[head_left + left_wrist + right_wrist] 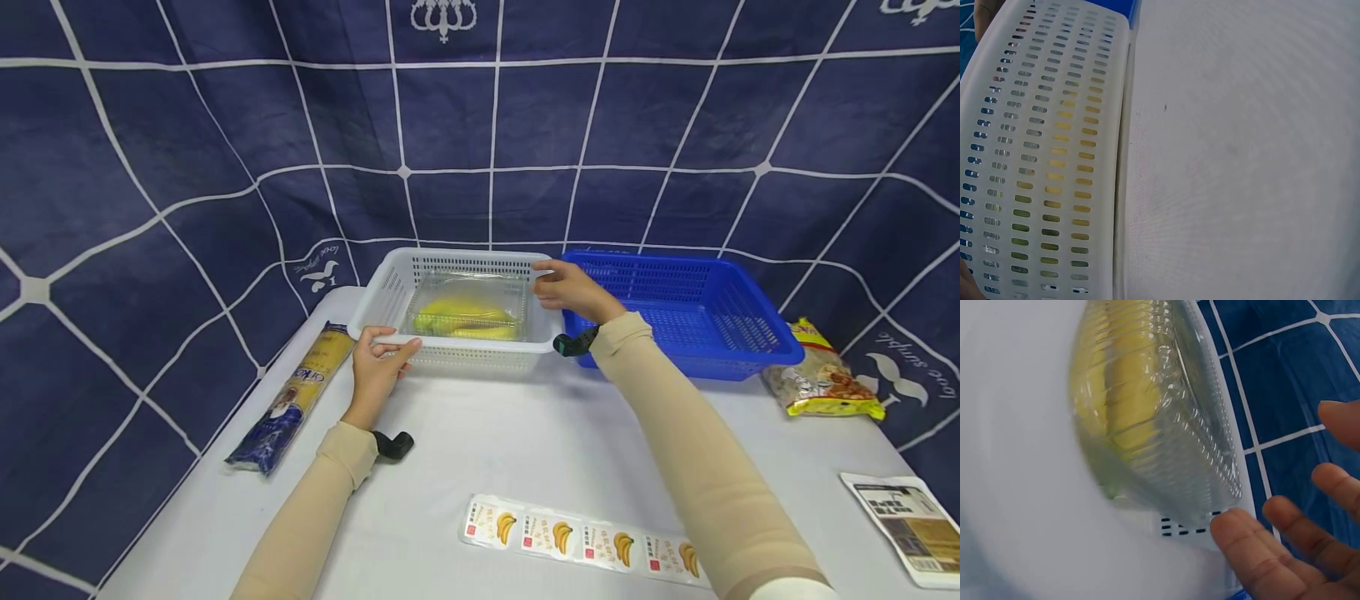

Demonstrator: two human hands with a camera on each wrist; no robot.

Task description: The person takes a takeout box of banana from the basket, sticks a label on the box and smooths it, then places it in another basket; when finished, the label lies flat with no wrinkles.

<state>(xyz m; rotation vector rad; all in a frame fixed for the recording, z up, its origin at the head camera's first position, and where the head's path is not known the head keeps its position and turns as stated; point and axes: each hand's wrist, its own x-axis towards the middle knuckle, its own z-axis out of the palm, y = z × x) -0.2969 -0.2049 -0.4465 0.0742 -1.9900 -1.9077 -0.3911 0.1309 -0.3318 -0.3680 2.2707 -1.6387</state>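
A white perforated plastic basket (480,357) stands toward the back of the table. Inside it lies a clear plastic clamshell box (431,289) with yellow bananas (465,315) in it. My left hand (375,371) grips the basket's front rim near its left corner, the thumb lying along the rim. The basket's slotted side (1041,156) fills much of the left wrist view. At the right rim is my right hand (572,290), fingers loosely extended. In the right wrist view its fingers (1260,553) are spread beside the box and hold nothing.
A blue basket (675,362) stands right of the white one. A long noodle packet (296,400) lies at left. A yellow-edged bag (821,375) and a flat white-and-brown pouch (911,525) are at right. A strip of banana stickers (585,542) lies in front.
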